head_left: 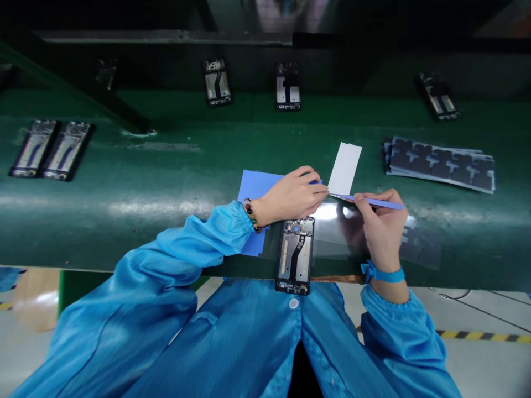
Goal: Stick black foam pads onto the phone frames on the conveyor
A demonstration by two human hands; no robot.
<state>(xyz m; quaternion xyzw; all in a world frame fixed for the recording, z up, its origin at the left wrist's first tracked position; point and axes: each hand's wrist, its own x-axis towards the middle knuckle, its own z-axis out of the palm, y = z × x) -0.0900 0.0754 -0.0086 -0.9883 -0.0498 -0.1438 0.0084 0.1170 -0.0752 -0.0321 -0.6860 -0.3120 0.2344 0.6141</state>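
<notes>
My left hand [296,193] reaches over a blue sheet [261,185], its fingers bent and drawn together toward the right. Whatever sits between those fingertips is too small to make out. Slim blue tweezers [373,202] are gripped in my right hand [385,221], pointing left so the tip meets my left fingertips. Just beyond the tip lies a white rectangular card [345,168]. An opened phone body [295,257], with its inner parts showing, lies below my left hand and juts over the bench's front edge. Clear film [336,237] lies to its right.
Stacked sheets of dark die-cut pieces [442,163] lie at right. Two opened phones [52,149] are side by side at left; several more, including one phone [287,88], line the back. A green post [120,110] meets the green bench [166,177] at left.
</notes>
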